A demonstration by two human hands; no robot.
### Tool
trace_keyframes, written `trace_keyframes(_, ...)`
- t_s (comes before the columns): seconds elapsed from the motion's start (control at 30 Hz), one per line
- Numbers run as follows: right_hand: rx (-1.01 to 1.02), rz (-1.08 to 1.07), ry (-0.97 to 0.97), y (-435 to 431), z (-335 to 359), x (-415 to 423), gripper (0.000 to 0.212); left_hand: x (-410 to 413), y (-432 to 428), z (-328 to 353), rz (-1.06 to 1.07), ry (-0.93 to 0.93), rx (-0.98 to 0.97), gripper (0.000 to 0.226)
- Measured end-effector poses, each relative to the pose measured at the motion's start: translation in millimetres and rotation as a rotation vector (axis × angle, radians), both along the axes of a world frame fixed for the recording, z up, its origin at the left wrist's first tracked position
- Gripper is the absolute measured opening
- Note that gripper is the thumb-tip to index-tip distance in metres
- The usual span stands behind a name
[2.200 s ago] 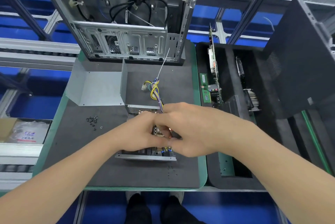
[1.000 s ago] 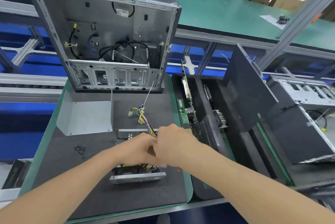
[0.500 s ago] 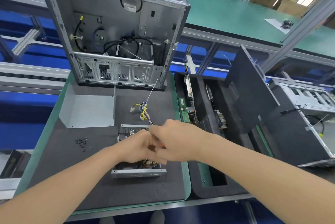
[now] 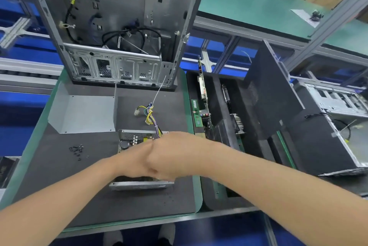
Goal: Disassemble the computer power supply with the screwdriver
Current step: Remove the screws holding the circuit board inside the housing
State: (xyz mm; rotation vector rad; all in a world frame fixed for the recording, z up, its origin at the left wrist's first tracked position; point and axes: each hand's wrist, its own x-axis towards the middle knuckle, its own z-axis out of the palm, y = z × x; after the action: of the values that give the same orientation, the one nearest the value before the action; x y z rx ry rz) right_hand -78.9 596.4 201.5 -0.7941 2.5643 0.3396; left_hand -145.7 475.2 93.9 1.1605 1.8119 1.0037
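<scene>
The open power supply [image 4: 139,185], a grey metal box with its circuit board bare, lies on the dark mat [image 4: 59,186] near the front edge. A yellow and purple wire bundle [image 4: 150,115] runs out of its far side. My left hand [image 4: 133,162] reaches down into the box and holds it, fingers mostly hidden. My right hand [image 4: 173,154] is closed like a fist right beside it, over the box's right half. The screwdriver is hidden inside that fist.
The power supply's bent grey cover [image 4: 85,113] lies behind left. Several small black screws [image 4: 76,149] sit on the mat at left. An empty computer case [image 4: 119,17] stands at the back. A black foam tray [image 4: 217,96] with circuit boards and a black side panel [image 4: 272,90] are at right.
Both hands stay together on the power supply, the right shifting slightly over the left. A sliver of orange seen between the hands earlier is now covered. My head tilted up, then back down.
</scene>
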Motion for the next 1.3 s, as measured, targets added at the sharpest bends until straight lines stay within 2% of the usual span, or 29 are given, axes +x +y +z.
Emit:
trace_keyframes(0.03, 0.073, 0.118, -0.072, 0.2, 2.9, -6.5, 0.017, 1.1, -0.5, 4.1, -0.055, 0.006, -0.018, 0.015)
trace_keyframes(0.1, 0.144, 0.142, -0.158, 1.5, 8.0, -17.7, 0.015, 2.8, -0.4, 13.0, -0.091, -0.019, -0.036, 0.016)
trace_keyframes(0.17, 0.087, 0.073, -0.109, 3.6, 11.3, -18.9, 0.015, 2.2, 1.4, 10.4, -0.053, -0.015, -0.043, 0.028)
trace_keyframes(0.23, -0.048, -0.021, -0.006, 5.4, 12.2, -9.7, 0.012, 1.6, 1.8, 8.7, -0.026, 0.01, -0.079, 0.03)
trace_keyframes(0.3, -0.199, -0.225, 0.076, 2.6, 12.3, 4.2, 0.011, 1.3, 1.1, 6.2, -0.001, 0.042, -0.091, 0.021)
trace_keyframes(0.37, -0.291, -0.506, 0.197, -6.8, 9.6, 14.3, 0.019, -0.5, 3.2, 5.7, 0.006, 0.083, -0.097, 0.042)
trace_keyframes(0.43, -0.315, -0.773, 0.296, -16.6, 2.6, 18.7, 0.025, -0.9, 3.3, -0.6, 0.015, 0.092, -0.096, 0.043)
trace_keyframes(0.53, -0.335, -1.009, 0.247, -26.7, -4.9, 16.5, 0.021, -2.8, -1.0, -4.9, 0.015, 0.116, -0.086, 0.002)
trace_keyframes(0.57, -0.345, -1.038, 0.2, -26.5, -5.7, 15.4, 0.015, -3.2, -1.8, -4.7, 0.01, 0.094, -0.067, 0.008)
trace_keyframes(0.67, -0.333, -0.921, 0.068, -14.8, -5.5, 10.3, 0.012, -1.7, -1.0, 0.0, -0.009, 0.029, -0.006, 0.035)
trace_keyframes(0.73, -0.282, -0.661, -0.068, 0.8, 5.2, 2.7, 0.009, 0.8, 0.7, 1.8, -0.02, 0.003, 0.02, 0.043)
trace_keyframes(0.83, -0.145, -0.188, -0.247, 23.3, 27.2, -18.2, 0.011, 1.5, 2.4, -0.9, 0.035, -0.066, 0.054, 0.034)
trace_keyframes(0.93, -0.107, -0.029, -0.339, 31.9, 33.1, -30.4, 0.015, -0.6, 3.6, -3.0, 0.045, -0.085, 0.061, 0.023)
trace_keyframes(1.03, -0.177, -0.113, -0.263, 35.0, 28.1, -16.1, 0.014, -0.2, 4.6, -1.7, 0.037, -0.094, 0.086, 0.011)
trace_keyframes(1.1, -0.232, -0.241, -0.126, 36.8, 25.4, 2.1, 0.019, 0.6, 5.4, -0.8, 0.016, -0.105, 0.08, 0.003)
trace_keyframes(1.13, -0.234, -0.31, -0.02, 36.2, 24.6, 11.1, 0.027, 0.6, 6.0, -2.2, 0.017, -0.105, 0.088, 0.012)
trace_keyframes(1.2, -0.224, -0.525, 0.164, 30.3, 22.5, 25.6, 0.044, 1.2, 7.0, -3.6, 0.016, -0.088, 0.116, 0.021)
trace_keyframes(1.23, -0.222, -0.653, 0.208, 27.3, 20.8, 30.3, 0.05, 2.1, 7.8, -3.2, 0.007, -0.096, 0.132, 0.015)
trace_keyframes(1.27, -0.206, -0.758, 0.214, 24.5, 19.0, 33.6, 0.052, 3.0, 8.6, -1.2, -0.018, -0.102, 0.146, 0.007)
trace_keyframes(1.3, -0.179, -0.82, 0.189, 21.6, 17.5, 34.8, 0.05, 3.9, 10.1, 0.1, -0.029, -0.096, 0.156, 0.011)
